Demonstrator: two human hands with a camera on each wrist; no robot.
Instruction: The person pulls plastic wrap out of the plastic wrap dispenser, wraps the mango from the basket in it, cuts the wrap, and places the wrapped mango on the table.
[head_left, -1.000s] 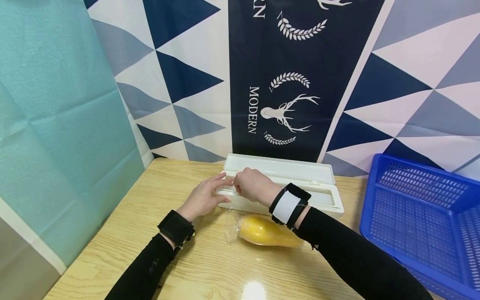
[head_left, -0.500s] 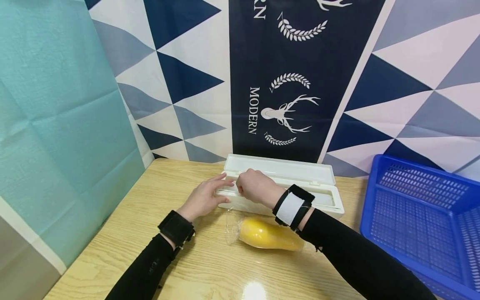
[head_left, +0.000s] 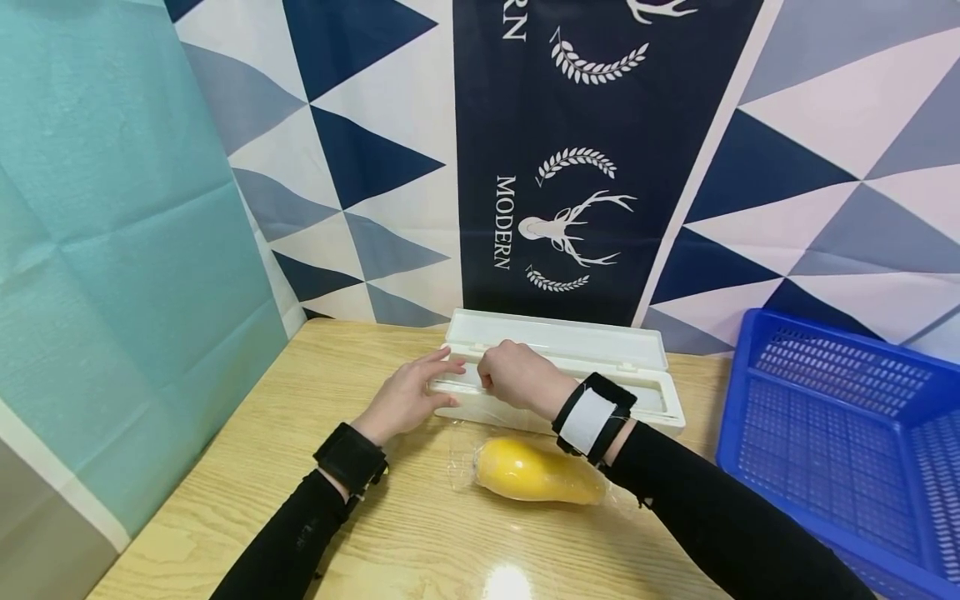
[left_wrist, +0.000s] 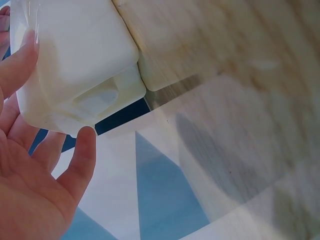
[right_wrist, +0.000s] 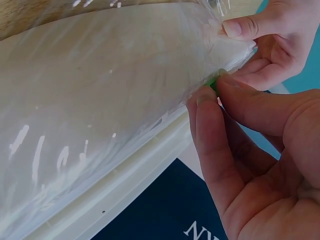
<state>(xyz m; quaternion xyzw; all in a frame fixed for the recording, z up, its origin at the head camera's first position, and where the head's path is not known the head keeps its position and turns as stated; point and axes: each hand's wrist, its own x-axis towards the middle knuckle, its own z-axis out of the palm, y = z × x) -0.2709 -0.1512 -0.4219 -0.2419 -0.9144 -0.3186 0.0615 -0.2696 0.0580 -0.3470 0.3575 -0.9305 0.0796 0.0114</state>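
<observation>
A long white cling film dispenser (head_left: pixel 660 396) with its lid raised stands near the wall in the head view. At its left end my left hand (head_left: pixel 405 396) holds it, thumb on the front and fingers toward the back. My right hand (head_left: pixel 521 375) is over the dispenser; in the right wrist view its thumb and index finger pinch a small green slide cutter (right_wrist: pixel 214 86) at the film's edge. Clear cling film (right_wrist: pixel 115 100) spreads over the dispenser. Just in front lies a yellow, bulbous squash-like thing (head_left: pixel 536 471) in clear film, under the right wrist.
A blue plastic basket (head_left: pixel 731 433) stands on the right of the wooden table (head_left: pixel 420 533). Behind rises a wall covering (head_left: pixel 405 233) with triangles and a deer print. A turquoise cloth (head_left: pixel 135 275) hangs at the left.
My right hand has shifted slightly to the right along the dispenser. The yellow thing has moved a little toward me. My left hand stays at the dispenser's end.
</observation>
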